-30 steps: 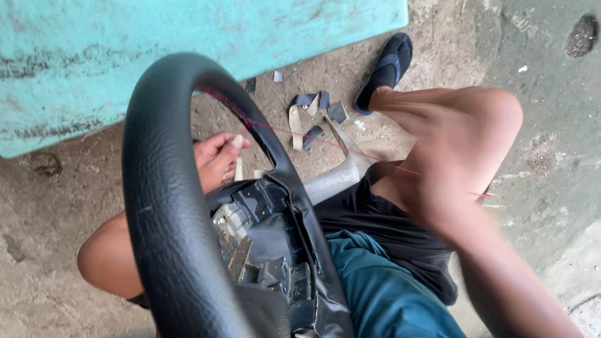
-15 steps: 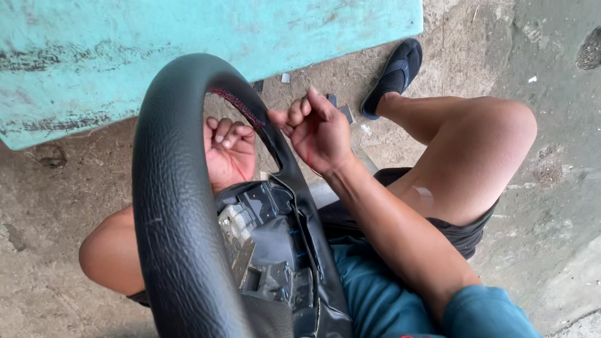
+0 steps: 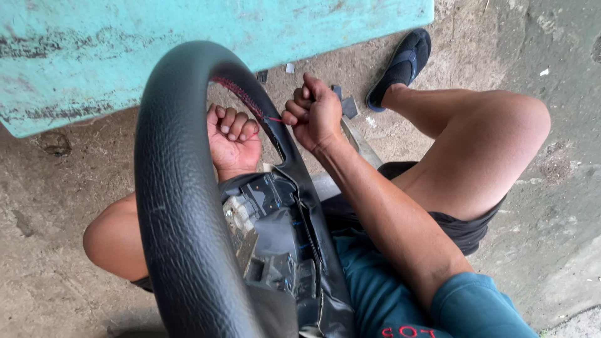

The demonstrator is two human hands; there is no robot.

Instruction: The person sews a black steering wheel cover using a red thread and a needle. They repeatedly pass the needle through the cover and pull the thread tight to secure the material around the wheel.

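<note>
So the biggest thing here is the concrete floor [image 3: 551, 206], rough and stained, with a turquoise painted panel [image 3: 188, 37] running along the far edge of the view, scuffed and chipped in spots

On top of that sits a person, cross-legged-ish, bare knees out to both sides, dark shorts and a teal shirt. Right foot is in a dark sandal [image 3: 400, 66] over near the panel's right end

Then the steering wheel [image 3: 181, 206], black grained leather, propped up in the lap. It stands on edge, tilted, long axis running from the bottom of the view up toward the panel, top of the rim pointing away from the person. The hub side with the exposed grey metal and plastic guts [image 3: 269, 238] faces right, toward the person's body

Along the inner edge of the rim near the top there's a line of red stitching [image 3: 238, 94] following the curve

The left hand [image 3: 233, 139] is inside the ring, palm up, fingers curled shut into a loose fist just beside the stitched seam; can't tell if there's anything in it. The right hand [image 3: 315, 112] is just outside the rim on the right, fingers pinched together on a red thread [image 3: 274, 118] that runs short and taut from the seam to the fingertips

A few small grey scraps [image 3: 347, 106] lie on the floor behind the right hand, near the sandal
</note>
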